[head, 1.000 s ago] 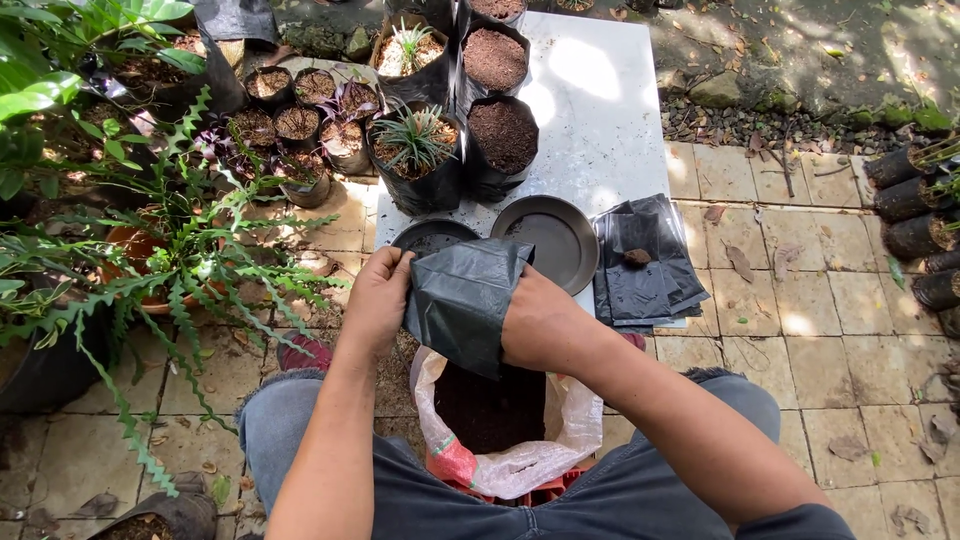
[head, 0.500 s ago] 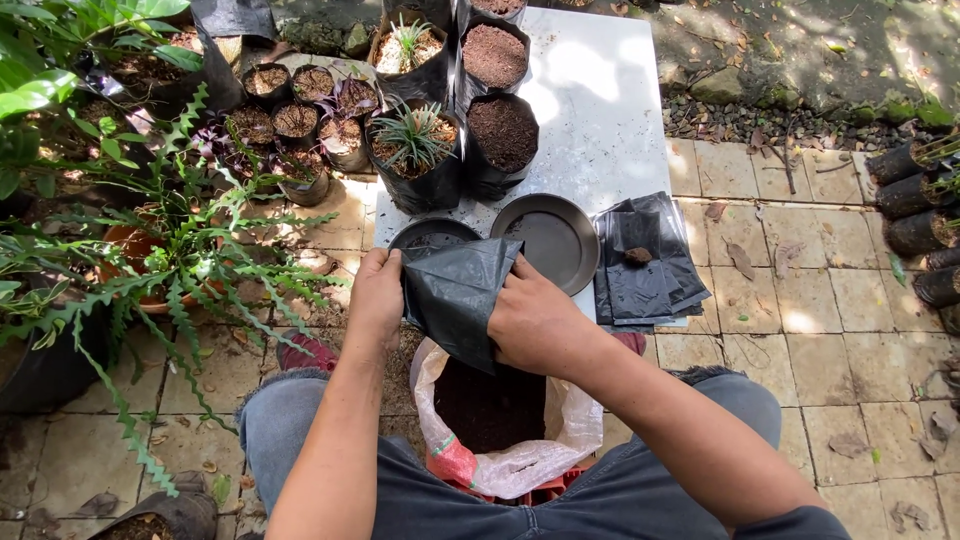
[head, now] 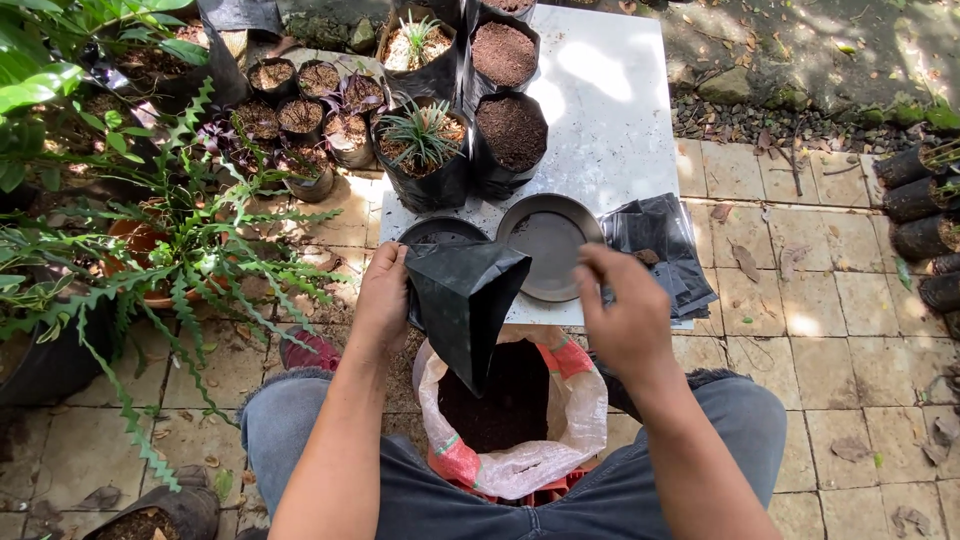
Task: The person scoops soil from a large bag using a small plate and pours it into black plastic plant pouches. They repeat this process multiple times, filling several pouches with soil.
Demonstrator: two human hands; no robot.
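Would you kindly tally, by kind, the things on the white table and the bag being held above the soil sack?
Filled black grow bags on the white table: 4
Round dark dishes: 2
Stack of flat black bags: 1
Empty black bag held in left hand: 1
Total: 8

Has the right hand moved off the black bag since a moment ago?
Yes. The right hand has let go of the black planting bag and shifted rightward, now over the edge of the round dark tray. The left hand holds the bag alone.

Soil sack [head: 520,440] open below; filled bags [head: 510,140] block table [head: 610,100] back, right side free
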